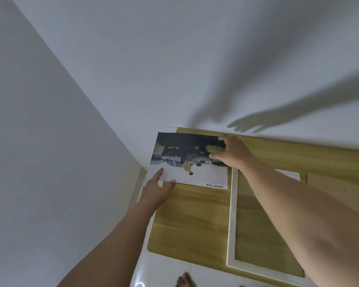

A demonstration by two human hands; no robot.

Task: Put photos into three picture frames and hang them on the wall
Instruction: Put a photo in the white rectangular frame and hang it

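Now both hands hold 1 photo [190, 162] above the far left corner of the wooden table [187, 220], close to the white wall [174, 59]. The left hand [157, 190] pinches the near left corner of the sheet, and the right hand [232, 153] grips its far right edge with thumb and fingers. The print shows a vehicle and the words "SMART CAB", upside down from this view.

To do this step well, I think the sheet should stay flat and be held only at the edges — no fingers on the printed part — and then be turned to match the frame.

The white picture frame [231, 220] lies flat on the table just right of the photo, under the right forearm, so this arm must lift before the photo goes in. A pale board [338, 185] lies further right. A bare foot [184, 281] stands on the glossy floor below.
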